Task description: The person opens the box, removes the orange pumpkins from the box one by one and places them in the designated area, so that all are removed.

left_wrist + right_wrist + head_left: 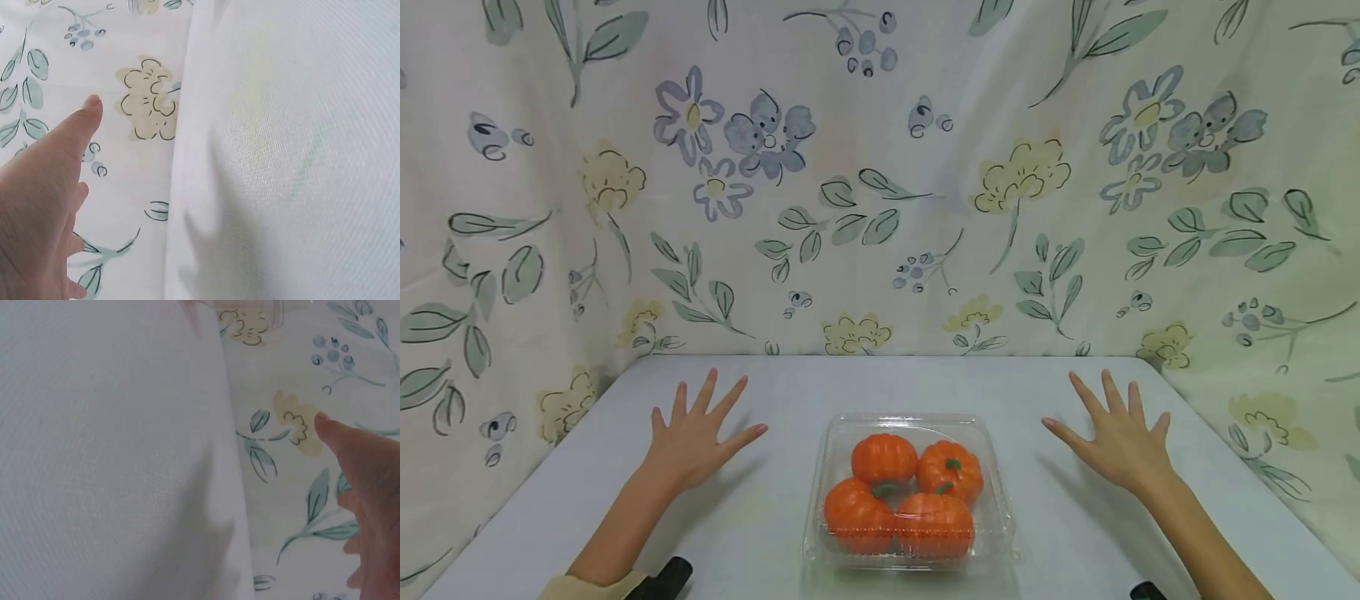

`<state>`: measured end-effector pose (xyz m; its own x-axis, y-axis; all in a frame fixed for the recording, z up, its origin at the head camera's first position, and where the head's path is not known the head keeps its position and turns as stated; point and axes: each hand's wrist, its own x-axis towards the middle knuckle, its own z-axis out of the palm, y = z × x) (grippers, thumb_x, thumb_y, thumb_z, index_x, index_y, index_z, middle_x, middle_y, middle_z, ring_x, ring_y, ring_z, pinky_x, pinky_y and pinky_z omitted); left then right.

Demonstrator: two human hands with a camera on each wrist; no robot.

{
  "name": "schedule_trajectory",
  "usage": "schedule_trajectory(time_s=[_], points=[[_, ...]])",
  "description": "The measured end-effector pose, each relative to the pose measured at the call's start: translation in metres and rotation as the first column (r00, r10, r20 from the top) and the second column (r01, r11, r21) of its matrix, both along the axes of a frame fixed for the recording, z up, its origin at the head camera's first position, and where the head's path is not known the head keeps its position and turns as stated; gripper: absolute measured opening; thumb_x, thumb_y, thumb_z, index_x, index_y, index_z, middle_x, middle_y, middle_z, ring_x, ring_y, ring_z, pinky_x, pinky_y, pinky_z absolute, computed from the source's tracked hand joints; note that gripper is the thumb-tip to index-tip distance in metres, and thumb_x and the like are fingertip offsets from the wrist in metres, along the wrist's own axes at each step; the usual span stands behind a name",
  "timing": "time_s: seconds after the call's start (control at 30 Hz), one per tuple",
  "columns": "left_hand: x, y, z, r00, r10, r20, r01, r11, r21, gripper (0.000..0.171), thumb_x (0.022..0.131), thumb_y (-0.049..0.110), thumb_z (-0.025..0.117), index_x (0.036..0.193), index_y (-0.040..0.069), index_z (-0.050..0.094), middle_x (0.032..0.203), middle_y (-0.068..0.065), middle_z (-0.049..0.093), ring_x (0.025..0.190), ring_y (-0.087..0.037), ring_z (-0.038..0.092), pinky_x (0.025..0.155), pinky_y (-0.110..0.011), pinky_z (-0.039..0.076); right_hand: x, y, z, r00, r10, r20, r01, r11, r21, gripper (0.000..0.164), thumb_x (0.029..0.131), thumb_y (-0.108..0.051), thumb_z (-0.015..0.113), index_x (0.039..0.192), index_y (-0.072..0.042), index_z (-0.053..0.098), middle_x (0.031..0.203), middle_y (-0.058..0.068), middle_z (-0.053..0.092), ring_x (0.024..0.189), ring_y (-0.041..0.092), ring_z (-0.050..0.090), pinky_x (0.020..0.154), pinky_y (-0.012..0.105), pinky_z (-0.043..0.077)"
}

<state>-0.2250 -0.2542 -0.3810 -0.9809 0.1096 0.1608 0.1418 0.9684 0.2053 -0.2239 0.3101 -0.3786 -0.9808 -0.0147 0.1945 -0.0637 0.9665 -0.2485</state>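
A clear plastic clamshell box sits on the white table in the head view, its lid down. Inside it are several small orange pumpkins with green stems. To the left of the box is my left hand, fingers spread and holding nothing. My right hand is spread the same way on the box's other side, apart from it. Each wrist view shows its hand from the thumb side, the left hand and the right hand, with a shadow on the white surface below.
The white table ends at a back edge against a floral curtain, which also hangs along both sides. Dark wrist devices show at the bottom of the head view, by a light sleeve on the left.
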Motion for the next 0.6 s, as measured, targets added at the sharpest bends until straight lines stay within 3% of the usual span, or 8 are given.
schedule_trajectory(time_s=[0.6], points=[[0.01, 0.018, 0.01, 0.997, -0.069, 0.041, 0.066, 0.994, 0.084, 0.088, 0.099, 0.072, 0.051, 0.167, 0.019, 0.031, 0.172, -0.028, 0.016, 0.149, -0.068, 0.016, 0.108, -0.09, 0.018, 0.007, -0.016, 0.011, 1.0, 0.029, -0.009, -0.029, 1.0, -0.005, 0.097, 0.096, -0.073, 0.057, 0.167, -0.015, 0.025, 0.168, 0.036, 0.012, 0.15, 0.068, 0.003, 0.102, 0.095, -0.002]])
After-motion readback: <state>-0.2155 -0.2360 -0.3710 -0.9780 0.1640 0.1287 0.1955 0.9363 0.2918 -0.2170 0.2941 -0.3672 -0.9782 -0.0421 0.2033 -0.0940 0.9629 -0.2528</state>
